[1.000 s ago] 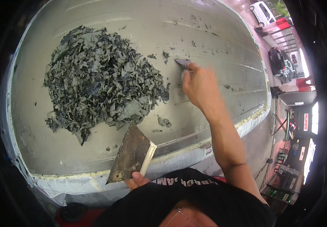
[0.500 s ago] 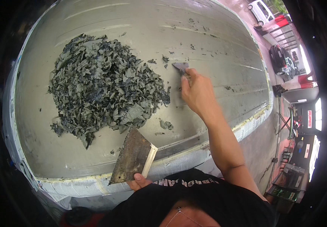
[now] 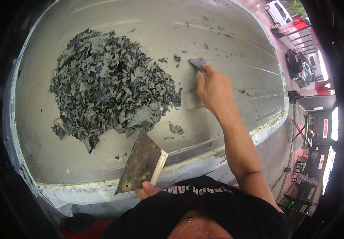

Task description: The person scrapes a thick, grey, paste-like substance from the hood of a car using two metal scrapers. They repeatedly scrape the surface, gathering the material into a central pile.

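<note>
My right hand (image 3: 215, 88) is closed on a small scraper (image 3: 197, 63), its blade held at the metal vehicle roof (image 3: 148, 24). Whether the blade touches the metal cannot be made out. Near the roof's front edge, my left hand (image 3: 147, 190) grips a broad, stained flat board (image 3: 140, 161) with a pale strip along one side. The board's far tip comes up to a large heap of grey and dark paint flakes (image 3: 108, 79) on the left half of the roof. A few loose flakes (image 3: 176, 128) lie between the heap and the board.
Paper masking (image 3: 96, 195) with yellowish tape lines the roof's edges. Small scraps dot the far right of the roof. Beyond it, on the right, stand a dark car (image 3: 297, 65), a white van (image 3: 277, 14) and a workshop cart (image 3: 301, 193).
My right hand has moved a little right and away from me with the scraper. The board in my left hand has barely shifted.
</note>
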The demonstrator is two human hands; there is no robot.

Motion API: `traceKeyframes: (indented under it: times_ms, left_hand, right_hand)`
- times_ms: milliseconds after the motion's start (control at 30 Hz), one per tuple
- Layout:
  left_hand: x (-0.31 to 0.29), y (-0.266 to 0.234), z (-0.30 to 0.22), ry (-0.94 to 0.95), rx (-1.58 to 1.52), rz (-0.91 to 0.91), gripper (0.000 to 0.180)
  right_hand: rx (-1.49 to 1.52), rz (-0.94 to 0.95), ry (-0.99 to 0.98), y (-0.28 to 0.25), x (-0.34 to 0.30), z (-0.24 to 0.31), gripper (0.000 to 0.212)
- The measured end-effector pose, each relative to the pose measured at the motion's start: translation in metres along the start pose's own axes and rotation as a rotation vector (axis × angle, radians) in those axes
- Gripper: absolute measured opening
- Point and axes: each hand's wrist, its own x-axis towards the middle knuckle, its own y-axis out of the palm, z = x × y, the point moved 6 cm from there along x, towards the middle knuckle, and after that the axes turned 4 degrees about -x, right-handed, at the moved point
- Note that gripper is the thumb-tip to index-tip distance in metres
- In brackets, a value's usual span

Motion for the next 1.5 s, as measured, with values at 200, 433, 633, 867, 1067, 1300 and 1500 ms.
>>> traceKeyframes:
  times_ms: [200,433,633,867,1067,1300,1500]
  left_hand:
    - [0.002,-0.003,0.018,0.065,-0.002,0.004,0.072]
    - [0.001,0.002,0.008,-0.003,-0.079,-0.025,0.067]
    - [0.004,-0.003,0.015,0.098,-0.040,0.005,0.064]
    - [0.006,0.000,0.009,0.120,-0.069,0.044,0.067]
    - [0.009,0.002,0.001,0.114,-0.072,0.004,0.067]
    - [-0.002,-0.003,0.019,0.055,-0.074,-0.010,0.065]
    - [-0.001,-0.001,0.007,0.058,0.000,-0.015,0.064]
  right_hand:
    - [0.196,0.046,0.123,-0.013,-0.011,-0.025,0.034]
    - [0.312,0.002,0.104,-0.003,-0.004,-0.027,0.034]
    - [0.166,-0.023,0.029,0.000,0.002,-0.012,0.032]
    - [0.144,-0.050,0.034,0.008,-0.001,-0.010,0.032]
    - [0.372,-0.087,0.107,0.002,0.006,-0.007,0.034]
    - [0.583,0.149,0.147,-0.004,0.047,-0.064,0.033]
    - [0.421,0.256,-0.027,-0.005,0.087,-0.045,0.031]
